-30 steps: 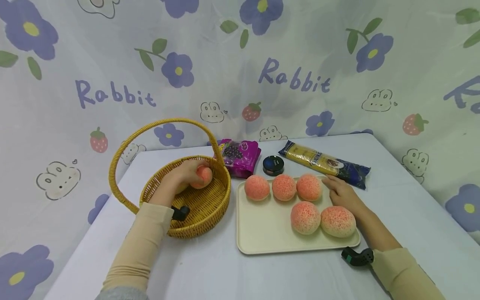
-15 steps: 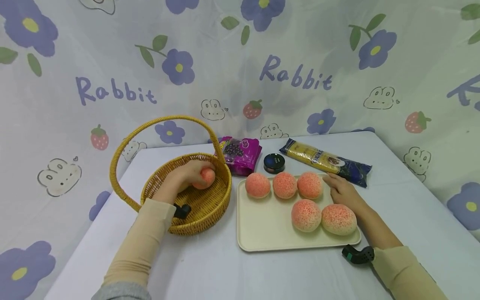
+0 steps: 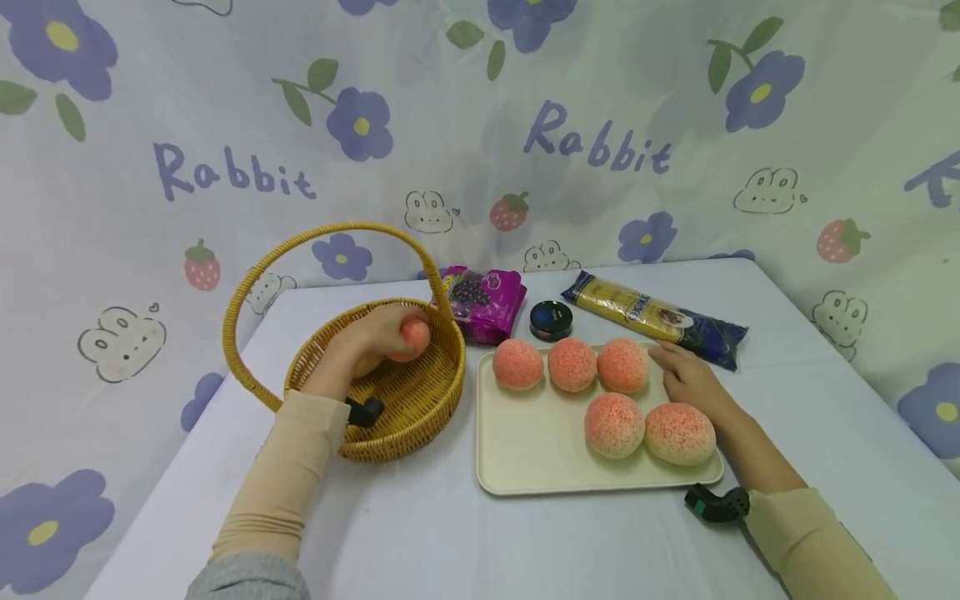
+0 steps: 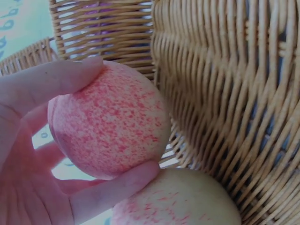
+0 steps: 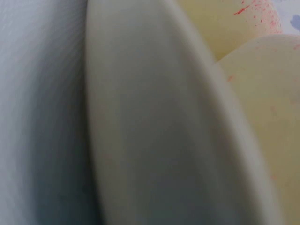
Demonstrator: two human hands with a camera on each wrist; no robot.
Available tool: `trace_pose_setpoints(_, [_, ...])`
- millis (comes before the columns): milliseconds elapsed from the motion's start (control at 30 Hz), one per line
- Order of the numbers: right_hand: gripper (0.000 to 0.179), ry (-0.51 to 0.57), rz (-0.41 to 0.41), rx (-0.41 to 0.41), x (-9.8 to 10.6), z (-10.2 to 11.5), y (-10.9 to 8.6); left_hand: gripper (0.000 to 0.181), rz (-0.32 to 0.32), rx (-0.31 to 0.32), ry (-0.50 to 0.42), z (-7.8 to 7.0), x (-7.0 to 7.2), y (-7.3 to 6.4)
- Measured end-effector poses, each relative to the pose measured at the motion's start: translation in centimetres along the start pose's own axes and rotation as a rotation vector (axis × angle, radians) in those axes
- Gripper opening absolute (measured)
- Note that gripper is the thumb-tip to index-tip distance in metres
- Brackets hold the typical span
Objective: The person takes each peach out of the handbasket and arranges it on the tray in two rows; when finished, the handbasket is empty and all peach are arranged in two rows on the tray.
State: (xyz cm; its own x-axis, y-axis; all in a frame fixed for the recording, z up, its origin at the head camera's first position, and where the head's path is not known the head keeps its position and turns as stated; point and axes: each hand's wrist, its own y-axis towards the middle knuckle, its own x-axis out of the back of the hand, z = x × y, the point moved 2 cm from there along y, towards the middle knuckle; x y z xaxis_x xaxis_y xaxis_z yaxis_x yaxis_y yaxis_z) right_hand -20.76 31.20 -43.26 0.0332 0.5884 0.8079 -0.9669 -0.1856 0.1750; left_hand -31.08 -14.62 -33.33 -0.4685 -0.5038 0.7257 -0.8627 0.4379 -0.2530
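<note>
In the head view my left hand (image 3: pixel 378 333) is inside the wicker basket (image 3: pixel 431 421), gripping a pink-speckled peach (image 3: pixel 414 336). The left wrist view shows thumb and fingers round this peach (image 4: pixel 110 122), close to the woven wall (image 4: pixel 225 79). A second, paler peach (image 4: pixel 178 201) lies beneath it. My right hand (image 3: pixel 693 383) holds the cream tray (image 3: pixel 525 450) by its far right corner. Several peaches (image 3: pixel 613 425) sit on the tray. Up close, the right wrist view has the tray's side (image 5: pixel 154 117) with peaches (image 5: pixel 267 108) behind; the right fingers are out of that view.
The basket's tall handle (image 3: pixel 247 292) arches over its left and back. Behind the tray lie a purple grape-print packet (image 3: pixel 487 308), a round black tin (image 3: pixel 551 321) and a long yellow-and-blue packet (image 3: pixel 652 317). A printed curtain (image 3: pixel 450 167) hangs behind the white table (image 3: pixel 420 533).
My left hand, holding the peach, has shifted slightly, and the peach is a little higher in the basket. My right hand stays at the tray corner. The head view has tilted slightly.
</note>
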Motion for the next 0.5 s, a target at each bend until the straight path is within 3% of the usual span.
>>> trace_pose_setpoints(200, [0.040,0.008,-0.002,-0.003,0.1,0.0,0.1,0.054,-0.090,-0.126,0.274,-0.9,0.7,-0.1])
trace_pose_setpoints(500, [0.039,0.003,-0.009,0.005,0.1,0.0,-0.1,0.049,-0.077,-0.186,0.368,-2.0,0.8,-1.4])
